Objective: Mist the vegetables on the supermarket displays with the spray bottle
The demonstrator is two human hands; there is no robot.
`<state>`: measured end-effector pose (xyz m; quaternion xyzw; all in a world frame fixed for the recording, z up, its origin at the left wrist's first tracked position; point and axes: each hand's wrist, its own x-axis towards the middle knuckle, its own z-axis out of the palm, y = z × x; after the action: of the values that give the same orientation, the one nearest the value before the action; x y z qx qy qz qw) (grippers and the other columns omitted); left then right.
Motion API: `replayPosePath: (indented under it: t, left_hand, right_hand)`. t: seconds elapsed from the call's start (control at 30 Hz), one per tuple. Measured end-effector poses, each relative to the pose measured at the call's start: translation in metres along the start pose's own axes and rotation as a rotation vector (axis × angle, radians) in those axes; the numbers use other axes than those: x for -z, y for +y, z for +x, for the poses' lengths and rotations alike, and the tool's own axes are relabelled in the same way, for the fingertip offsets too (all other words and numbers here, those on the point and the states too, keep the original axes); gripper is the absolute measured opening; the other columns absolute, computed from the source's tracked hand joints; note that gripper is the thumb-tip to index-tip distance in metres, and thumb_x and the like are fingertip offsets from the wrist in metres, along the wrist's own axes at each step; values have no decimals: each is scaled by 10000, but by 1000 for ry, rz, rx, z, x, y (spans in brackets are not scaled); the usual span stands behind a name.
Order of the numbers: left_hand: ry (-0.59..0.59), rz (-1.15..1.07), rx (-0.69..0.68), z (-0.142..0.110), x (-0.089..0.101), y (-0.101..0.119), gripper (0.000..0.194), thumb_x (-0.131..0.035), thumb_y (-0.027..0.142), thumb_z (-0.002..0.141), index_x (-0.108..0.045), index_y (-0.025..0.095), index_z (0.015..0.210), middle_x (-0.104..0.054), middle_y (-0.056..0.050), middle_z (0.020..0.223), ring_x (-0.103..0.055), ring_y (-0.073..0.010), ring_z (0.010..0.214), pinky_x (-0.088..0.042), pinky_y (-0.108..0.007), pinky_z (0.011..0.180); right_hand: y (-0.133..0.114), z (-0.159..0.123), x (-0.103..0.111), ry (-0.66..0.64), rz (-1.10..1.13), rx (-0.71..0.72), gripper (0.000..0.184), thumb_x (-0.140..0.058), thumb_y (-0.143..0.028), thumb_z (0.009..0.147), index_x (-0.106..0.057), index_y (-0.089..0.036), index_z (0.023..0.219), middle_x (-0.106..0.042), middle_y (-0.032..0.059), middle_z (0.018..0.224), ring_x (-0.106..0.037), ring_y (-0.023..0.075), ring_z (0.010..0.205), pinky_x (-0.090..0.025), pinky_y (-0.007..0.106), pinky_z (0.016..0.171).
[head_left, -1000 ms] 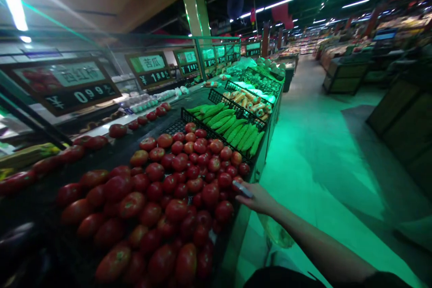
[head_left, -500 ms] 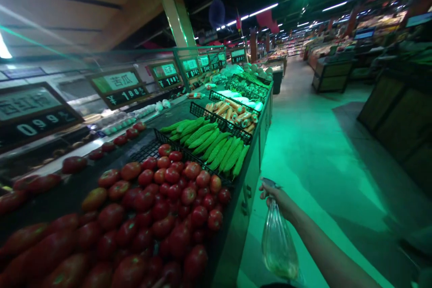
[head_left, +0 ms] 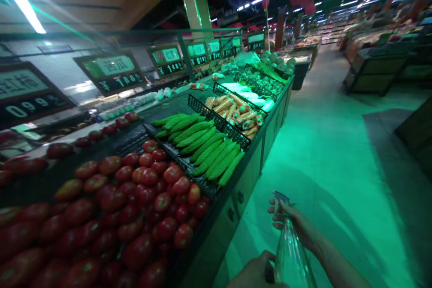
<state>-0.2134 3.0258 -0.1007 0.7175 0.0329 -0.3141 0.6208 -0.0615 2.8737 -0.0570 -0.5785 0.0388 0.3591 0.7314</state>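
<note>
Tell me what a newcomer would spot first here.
Probably the big heap of red tomatoes filling the lower left, glossy against the dark stand. Right beyond it, bright green bitter melons lie in a slanting row. Then the floor on the right, glowing green, with a clear plastic bag hanging from the right hand at the bottom.

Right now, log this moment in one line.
right hand: holds flat object and clear bag | left hand: beside bag, contact unclear | nearby: tomatoes, bitter gourds, carrots
</note>
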Motion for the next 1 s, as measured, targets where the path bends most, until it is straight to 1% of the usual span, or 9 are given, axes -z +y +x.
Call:
replayPosePath:
  t: [0.07,0.13,0.2,0.3,0.37,0.47,0.6,0.83,1.0]
  left_hand:
    - [-19,-21,-14,13,2,6,748,-784,526,652,-546,210,1287,-706,-68,1058,-643,-202,876,-476,-294,739]
    - [181,99,-58,20,17,18,524,-735,426,730,-626,219,1199,-716,-58,1055,-652,-209,929,-485,-320,809]
    - [672,349,-99,20,45,29,279,-605,330,847,-673,205,1087,-700,-68,1086,-626,-215,1031,-456,-361,940]
    - [1397,706,31,13,95,34,318,-424,346,961,-630,172,1130,-662,-104,1106,-589,-222,1093,-420,-375,992]
    - [1606,837,206,9,122,29,340,-374,362,982,-617,154,1099,-671,-93,1034,-620,-199,974,-449,-324,871]
    - [1660,894,356,13,141,20,369,-318,354,997,-621,164,903,-674,-64,837,-624,-194,771,-404,-311,690]
    - [1640,951,421,24,142,14,414,-282,357,1004,-600,175,811,-662,-63,776,-612,-205,742,-333,-318,650]
    - [1635,1163,443,27,142,7,356,-330,312,1000,-582,213,767,-645,-16,718,-612,-199,713,-326,-349,673]
    - [1660,1179,408,26,139,8,314,-382,287,986,-575,225,746,-612,5,683,-598,-198,677,-326,-364,674]
  right_hand:
    - [2,-2,19,-91,34,-52,526,-722,-566,709,-605,-248,1111,-714,105,1039,-707,232,803,-572,368,706]
    - [6,-1,38,-109,40,-107,561,-761,-530,689,-580,-265,1149,-723,76,989,-701,222,773,-558,345,695]
    - [6,6,54,-71,9,-110,581,-782,-515,678,-567,-264,1156,-723,53,942,-682,200,713,-533,312,653]
    - [-8,22,69,-21,-119,-11,590,-766,-555,681,-564,-261,1151,-711,65,1017,-661,197,703,-528,340,681]
    - [-23,33,70,-28,-272,93,558,-746,-565,686,-578,-264,1124,-701,74,1024,-662,223,736,-529,375,699]
    - [-42,47,57,-148,-619,238,479,-736,-530,692,-610,-272,1076,-697,70,1002,-664,270,875,-522,398,762]
    - [-50,58,15,-363,-974,376,380,-661,-453,783,-590,-260,1103,-697,50,1007,-645,245,914,-478,371,833]
    - [-36,75,-71,-600,-1068,495,228,-635,-282,730,-563,-226,939,-651,-5,845,-609,179,765,-409,263,686]
    - [-49,123,-72,-535,-1159,529,178,-565,-319,749,-544,-217,894,-650,15,826,-617,196,761,-414,284,690]
